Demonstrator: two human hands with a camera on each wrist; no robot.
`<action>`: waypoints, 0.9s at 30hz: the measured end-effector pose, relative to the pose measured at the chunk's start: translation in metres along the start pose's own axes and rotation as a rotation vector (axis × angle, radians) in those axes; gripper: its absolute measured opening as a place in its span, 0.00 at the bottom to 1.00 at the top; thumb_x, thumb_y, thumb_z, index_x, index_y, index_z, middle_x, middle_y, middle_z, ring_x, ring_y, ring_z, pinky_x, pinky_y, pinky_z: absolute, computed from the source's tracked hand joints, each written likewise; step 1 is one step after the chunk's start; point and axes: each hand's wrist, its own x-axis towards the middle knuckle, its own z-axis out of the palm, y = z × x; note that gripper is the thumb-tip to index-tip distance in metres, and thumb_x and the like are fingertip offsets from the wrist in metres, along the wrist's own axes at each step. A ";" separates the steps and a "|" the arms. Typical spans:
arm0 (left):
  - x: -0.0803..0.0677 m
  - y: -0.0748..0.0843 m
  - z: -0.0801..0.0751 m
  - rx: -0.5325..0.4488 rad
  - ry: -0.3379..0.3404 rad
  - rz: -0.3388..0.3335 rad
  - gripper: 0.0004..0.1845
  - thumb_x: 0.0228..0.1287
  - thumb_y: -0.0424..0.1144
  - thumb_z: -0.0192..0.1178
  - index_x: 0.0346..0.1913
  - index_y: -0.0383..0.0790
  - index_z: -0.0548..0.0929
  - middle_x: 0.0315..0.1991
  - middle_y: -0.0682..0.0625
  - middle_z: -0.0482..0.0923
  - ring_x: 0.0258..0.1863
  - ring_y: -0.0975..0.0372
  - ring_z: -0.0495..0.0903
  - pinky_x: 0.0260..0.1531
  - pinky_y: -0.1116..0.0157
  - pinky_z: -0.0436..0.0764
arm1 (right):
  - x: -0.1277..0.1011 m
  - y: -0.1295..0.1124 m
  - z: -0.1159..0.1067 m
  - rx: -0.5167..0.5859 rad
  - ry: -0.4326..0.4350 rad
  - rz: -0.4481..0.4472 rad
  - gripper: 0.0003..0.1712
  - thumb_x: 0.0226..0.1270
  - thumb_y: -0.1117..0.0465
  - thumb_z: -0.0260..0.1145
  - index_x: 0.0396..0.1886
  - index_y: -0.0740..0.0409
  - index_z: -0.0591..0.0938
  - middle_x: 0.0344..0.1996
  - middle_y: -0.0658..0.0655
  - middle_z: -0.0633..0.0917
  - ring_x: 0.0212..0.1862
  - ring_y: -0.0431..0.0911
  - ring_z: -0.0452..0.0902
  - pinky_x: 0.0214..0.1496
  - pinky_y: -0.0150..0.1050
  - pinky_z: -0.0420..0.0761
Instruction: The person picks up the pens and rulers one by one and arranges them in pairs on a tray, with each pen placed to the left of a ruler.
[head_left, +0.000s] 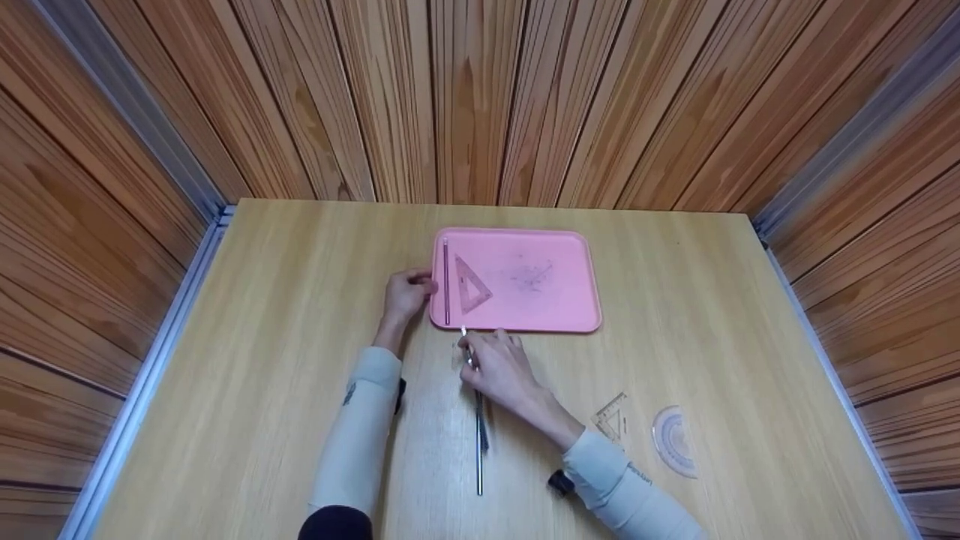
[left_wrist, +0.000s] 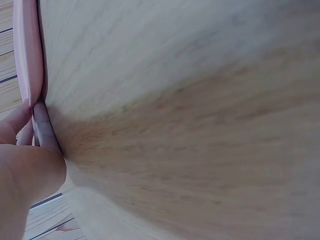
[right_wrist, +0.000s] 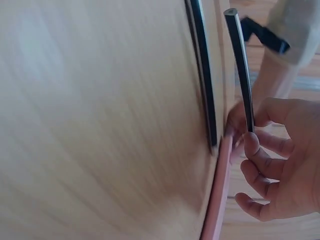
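My left hand (head_left: 407, 295) grips the left edge of a pink tray (head_left: 551, 321); in the left wrist view its fingers (left_wrist: 44, 125) meet the tray's rim. A dark pencil (head_left: 446, 292) and a clear set square (head_left: 480, 301) lie at the tray's left side. Just in front of the tray, my right hand (head_left: 501, 367) pinches a dark, shiny pencil (right_wrist: 240, 65) between thumb and fingers, raised off the table. Another dark pencil (right_wrist: 204, 80) lies on the table below it, its far end near the tray's front edge.
A smaller clear set square (head_left: 611, 416) and a clear protractor (head_left: 673, 441) lie on the wooden table (head_left: 300, 300), right of my right forearm. Dark scribble-like marks show on the tray's floor. Wood-panelled walls stand behind and on both sides.
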 end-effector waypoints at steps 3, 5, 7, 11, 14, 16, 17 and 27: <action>-0.001 -0.001 -0.001 0.017 -0.011 -0.017 0.17 0.63 0.28 0.61 0.55 0.36 0.84 0.43 0.43 0.83 0.42 0.58 0.79 0.42 0.67 0.79 | 0.009 0.007 -0.008 0.016 -0.002 0.030 0.19 0.54 0.59 0.69 0.49 0.51 0.82 0.30 0.49 0.85 0.36 0.47 0.70 0.46 0.45 0.69; -0.001 -0.001 -0.002 0.021 -0.014 -0.024 0.17 0.64 0.29 0.61 0.56 0.37 0.84 0.43 0.44 0.83 0.43 0.58 0.79 0.42 0.67 0.79 | 0.015 0.012 -0.013 0.028 0.000 0.050 0.19 0.54 0.59 0.69 0.49 0.52 0.82 0.30 0.50 0.85 0.35 0.47 0.69 0.46 0.45 0.69; -0.002 -0.001 -0.002 0.020 -0.014 -0.027 0.17 0.64 0.29 0.61 0.56 0.36 0.84 0.44 0.43 0.83 0.43 0.58 0.79 0.43 0.67 0.79 | 0.022 0.017 -0.017 0.043 0.003 0.068 0.19 0.54 0.59 0.69 0.49 0.52 0.83 0.29 0.50 0.85 0.35 0.47 0.69 0.46 0.45 0.68; -0.002 -0.001 -0.003 0.014 -0.023 -0.039 0.17 0.65 0.29 0.60 0.56 0.35 0.84 0.44 0.43 0.83 0.43 0.58 0.79 0.42 0.67 0.79 | 0.037 0.031 -0.026 0.097 0.000 0.102 0.20 0.55 0.60 0.69 0.50 0.54 0.83 0.25 0.49 0.84 0.35 0.47 0.70 0.45 0.45 0.68; -0.002 -0.001 -0.004 0.012 -0.030 -0.052 0.17 0.66 0.30 0.60 0.57 0.37 0.83 0.45 0.43 0.82 0.43 0.58 0.79 0.43 0.66 0.79 | 0.052 0.042 -0.034 0.154 0.010 0.112 0.20 0.57 0.62 0.70 0.51 0.57 0.83 0.25 0.50 0.84 0.34 0.47 0.74 0.43 0.44 0.71; -0.002 -0.001 -0.004 0.012 -0.031 -0.049 0.17 0.66 0.30 0.59 0.57 0.37 0.83 0.45 0.43 0.82 0.43 0.58 0.80 0.44 0.66 0.80 | 0.063 0.050 -0.040 0.201 0.023 0.121 0.20 0.58 0.63 0.71 0.51 0.59 0.82 0.26 0.53 0.85 0.33 0.48 0.76 0.41 0.43 0.74; -0.002 0.000 -0.005 0.009 -0.029 -0.046 0.17 0.66 0.30 0.59 0.57 0.37 0.83 0.45 0.43 0.82 0.43 0.58 0.80 0.44 0.65 0.80 | 0.069 0.053 -0.043 0.213 0.032 0.124 0.20 0.58 0.63 0.71 0.52 0.59 0.82 0.27 0.54 0.85 0.33 0.48 0.77 0.40 0.43 0.75; -0.001 0.002 -0.002 0.004 -0.038 -0.051 0.18 0.66 0.29 0.60 0.57 0.38 0.83 0.46 0.44 0.82 0.47 0.57 0.80 0.48 0.63 0.80 | 0.105 0.084 -0.048 0.124 0.050 0.180 0.20 0.60 0.59 0.68 0.52 0.57 0.81 0.32 0.57 0.87 0.41 0.55 0.75 0.47 0.50 0.73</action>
